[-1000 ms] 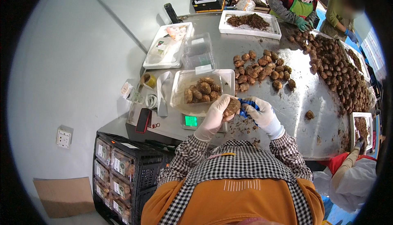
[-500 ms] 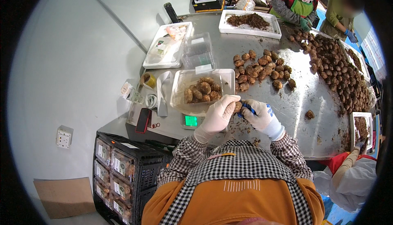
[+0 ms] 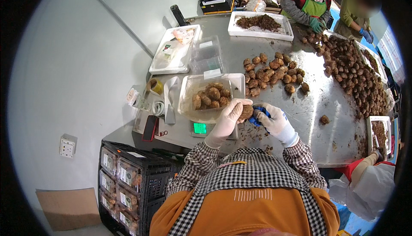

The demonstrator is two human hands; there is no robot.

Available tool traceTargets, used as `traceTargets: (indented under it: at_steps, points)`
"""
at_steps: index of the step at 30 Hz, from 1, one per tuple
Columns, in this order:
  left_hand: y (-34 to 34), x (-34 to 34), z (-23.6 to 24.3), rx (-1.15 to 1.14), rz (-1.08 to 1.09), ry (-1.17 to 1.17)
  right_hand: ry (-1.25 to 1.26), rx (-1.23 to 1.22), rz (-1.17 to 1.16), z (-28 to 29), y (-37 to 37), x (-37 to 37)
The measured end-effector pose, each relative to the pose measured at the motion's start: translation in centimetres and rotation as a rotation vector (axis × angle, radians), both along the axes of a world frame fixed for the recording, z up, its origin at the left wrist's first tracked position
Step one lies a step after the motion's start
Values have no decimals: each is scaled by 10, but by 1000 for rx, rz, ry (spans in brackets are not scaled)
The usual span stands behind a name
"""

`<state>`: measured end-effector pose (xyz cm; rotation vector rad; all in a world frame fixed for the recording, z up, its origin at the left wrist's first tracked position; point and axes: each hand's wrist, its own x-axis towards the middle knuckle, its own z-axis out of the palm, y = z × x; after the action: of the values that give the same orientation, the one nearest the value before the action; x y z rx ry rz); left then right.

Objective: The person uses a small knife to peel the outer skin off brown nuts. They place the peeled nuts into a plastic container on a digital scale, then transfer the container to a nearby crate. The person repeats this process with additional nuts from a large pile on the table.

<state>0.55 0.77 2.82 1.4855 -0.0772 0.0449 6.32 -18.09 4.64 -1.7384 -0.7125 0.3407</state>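
My left hand [image 3: 229, 121], in a pale glove, grips a brown taro corm [image 3: 246, 112] by its left side. Against the taro's right side, my right hand [image 3: 275, 123] is closed, in a white glove with blue-coated fingers; whatever it holds is hidden. Just beyond the left hand, a white tray [image 3: 184, 107] bears a clear plastic container with several taros [image 3: 212, 94]. That tray rests on a scale [image 3: 221, 133] with a lit green display. A loose group of taros [image 3: 274, 70] lies on the metal table [image 3: 296, 137] beyond my hands.
A large taro heap [image 3: 352, 73] covers the table's right side. White foam trays [image 3: 234, 30] hold brown scraps. Clear empty containers [image 3: 206, 55], tape [image 3: 155, 85] and a phone [image 3: 150, 127] lie leftward. Stacked crates [image 3: 150, 171] stand lower left. Co-workers work at the far right and right edge.
The taro has turned in my left hand and shows more of its rough brown side. My right hand has shifted slightly, with more blue of its fingers showing.
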Motion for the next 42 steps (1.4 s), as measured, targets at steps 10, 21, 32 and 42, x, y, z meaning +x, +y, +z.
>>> traceTargets:
  at_steps: [10,21,32,42]
  points:
    - [-6,-8,2,440,116,-260,72,-63,39,6,3,-4]
    - [14,12,-14,615,486,-366,181,-159,44,-16,18,1]
    - [76,-32,-51,577,808,-36,-356,-253,-73,-112,1,21]
    - [13,-92,-88,545,331,329,-39,-324,-59,-120,16,17]
